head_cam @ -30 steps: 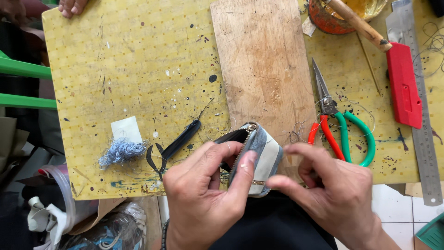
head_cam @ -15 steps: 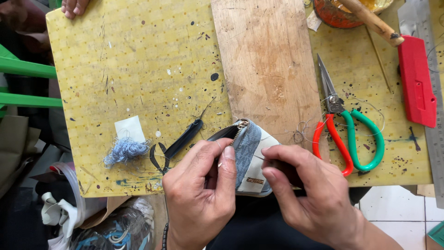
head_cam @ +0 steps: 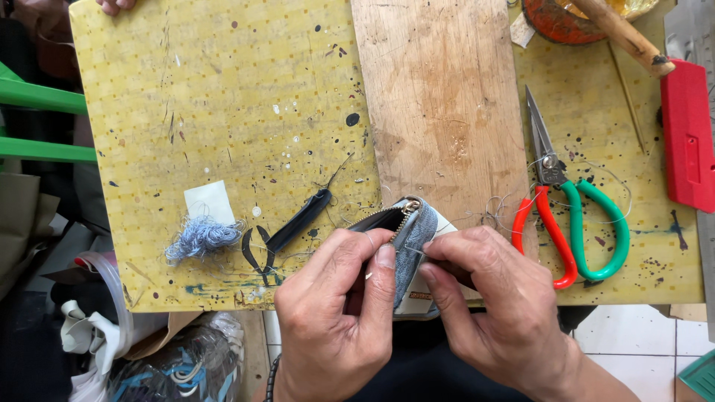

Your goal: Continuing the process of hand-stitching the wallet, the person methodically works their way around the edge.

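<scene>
A small blue-grey zipped pouch (head_cam: 412, 232) with a brass zipper is held at the near edge of the yellow work table (head_cam: 223, 112). My left hand (head_cam: 335, 313) pinches its left side, thumb and forefinger by the zipper. From the right, my right hand (head_cam: 495, 305) grips the pouch, fingers pressed on the fabric. Most of the pouch's lower part is hidden by both hands.
Scissors with one red and one green handle (head_cam: 570, 223) lie right of my hands. A wooden board (head_cam: 439, 104) lies mid-table. A black thread snipper (head_cam: 287, 227), a blue thread tangle (head_cam: 199, 237), a red box cutter (head_cam: 687, 138) and another person's fingers (head_cam: 115, 6) are around.
The two hands have drawn closer on the pouch, the right fingers now pressing at its middle. The view has shifted slightly; the table items appear lower right.
</scene>
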